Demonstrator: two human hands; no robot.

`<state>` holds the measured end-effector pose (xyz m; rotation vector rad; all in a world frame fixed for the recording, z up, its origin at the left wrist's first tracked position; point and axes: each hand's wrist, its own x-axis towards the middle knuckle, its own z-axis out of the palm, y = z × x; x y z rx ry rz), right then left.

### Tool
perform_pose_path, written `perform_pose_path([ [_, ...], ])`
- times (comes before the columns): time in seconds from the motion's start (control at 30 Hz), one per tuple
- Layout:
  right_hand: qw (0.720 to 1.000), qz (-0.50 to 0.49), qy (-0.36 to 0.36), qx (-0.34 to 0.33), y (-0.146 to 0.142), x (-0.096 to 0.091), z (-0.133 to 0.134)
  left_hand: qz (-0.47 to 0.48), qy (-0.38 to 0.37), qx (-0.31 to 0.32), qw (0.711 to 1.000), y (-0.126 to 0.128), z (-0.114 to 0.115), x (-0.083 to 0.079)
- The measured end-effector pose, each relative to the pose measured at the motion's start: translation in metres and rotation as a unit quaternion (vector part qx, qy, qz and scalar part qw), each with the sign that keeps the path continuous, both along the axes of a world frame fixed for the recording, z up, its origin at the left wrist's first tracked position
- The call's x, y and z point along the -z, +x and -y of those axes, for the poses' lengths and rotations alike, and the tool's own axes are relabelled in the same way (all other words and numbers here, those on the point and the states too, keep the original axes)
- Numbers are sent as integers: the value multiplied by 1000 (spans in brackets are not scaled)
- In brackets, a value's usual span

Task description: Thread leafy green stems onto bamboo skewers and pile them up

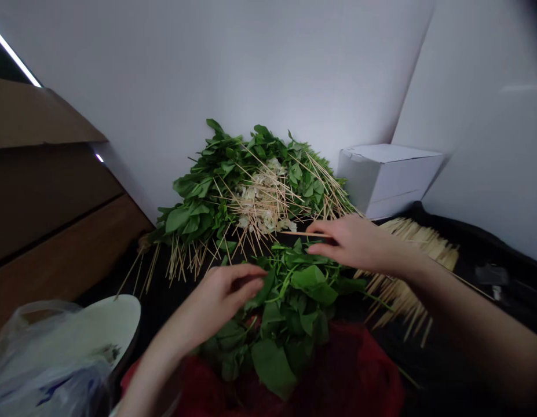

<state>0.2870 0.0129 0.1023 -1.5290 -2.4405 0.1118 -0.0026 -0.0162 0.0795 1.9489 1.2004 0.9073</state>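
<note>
My right hand (pixel 353 242) pinches a thin wooden skewer (pixel 300 234) that points left, above a loose heap of green leaves (pixel 294 307). My left hand (pixel 220 298) reaches into the same heap from the left, with its fingers curled on the leaves. The heap lies on a red bag or cloth (pixel 359 376) close to me. Behind it a large pile of leaves threaded on skewers (pixel 255 185) leans against the wall.
A bundle of bare wooden skewers (pixel 407 260) lies under my right forearm on the dark surface. A white box (pixel 387 176) stands at the back right. A white bowl (pixel 107 327) and a clear plastic bag (pixel 42 359) sit at the lower left, beside brown cardboard (pixel 46 191).
</note>
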Motion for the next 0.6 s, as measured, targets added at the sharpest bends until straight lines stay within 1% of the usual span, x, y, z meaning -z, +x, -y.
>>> perform_pose_path([
  [0.03,1000,-8,-14,-9,-12,3,-1,-51,15,10,999,15,-9,7],
  [0.07,999,-15,-34,-14,-22,9,-3,-82,35,3,996,27,-16,16],
  [0.13,999,-27,-45,-6,-36,23,-9,-144,68,-27,987,44,-21,37],
  [0.23,998,-33,-41,16,-43,48,-14,-249,79,-47,964,52,-20,64],
  [0.3,998,-42,-49,23,-42,63,-15,-276,88,-52,956,50,-20,75],
  [0.33,997,-48,-52,29,-41,69,-15,-265,95,-55,958,49,-21,78],
  [0.37,997,-53,-53,35,-40,73,-15,-236,102,-59,964,47,-22,80],
  [0.4,996,-56,-52,43,-39,77,-14,-188,106,-66,974,45,-24,80],
  [0.47,996,-58,-37,53,-38,82,-13,-39,89,-92,991,40,-29,78],
  [0.5,996,-61,-25,56,-38,84,-13,49,66,-107,991,37,-31,76],
  [0.53,996,-66,-10,62,-38,85,-14,137,38,-124,982,33,-34,74],
  [0.57,995,-72,6,69,-37,86,-14,222,9,-138,965,29,-37,71],
  [0.6,993,-80,21,79,-37,87,-14,299,-21,-147,943,24,-40,69],
])
